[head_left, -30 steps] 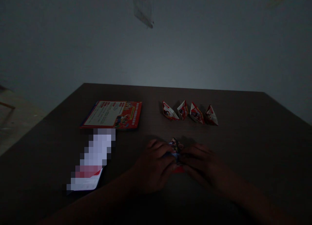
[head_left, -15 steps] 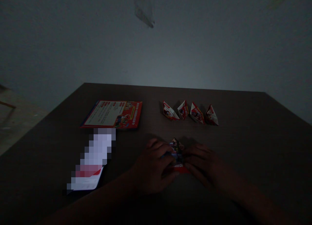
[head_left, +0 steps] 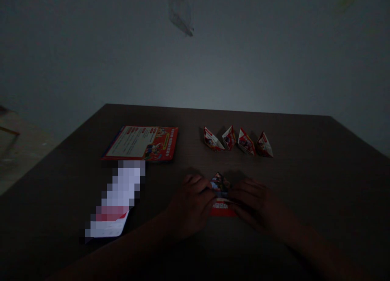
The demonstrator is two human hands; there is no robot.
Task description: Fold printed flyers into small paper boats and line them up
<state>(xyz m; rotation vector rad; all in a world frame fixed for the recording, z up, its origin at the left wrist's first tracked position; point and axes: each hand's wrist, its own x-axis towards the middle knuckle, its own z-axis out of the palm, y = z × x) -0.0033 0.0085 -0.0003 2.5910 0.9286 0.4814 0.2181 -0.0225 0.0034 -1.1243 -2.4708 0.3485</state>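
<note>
The left hand (head_left: 191,206) lies with bent fingers on the left side of a small folded paper (head_left: 222,184), and the right hand (head_left: 258,204) meets its right side in the same way. Fingertips are lost in the dimness, so I cannot tell whether either hand pinches the paper or only presses it. The paper sits on the table (head_left: 310,159) between the hands, a dark printed point at its far end and a red strip with pale characters (partly covered by fingers) at its near end. Beyond it, four folded paper pieces (head_left: 245,143) stand in a row, red and white. Left of the row lies a stack of printed sheets (head_left: 131,143), and nearer, beside the left forearm, a lit phone (head_left: 109,229), its screen mostly pixelated. Past the table is a pale wall (head_left: 274,53), with a clear bag (head_left: 181,11) high up in front.
</note>
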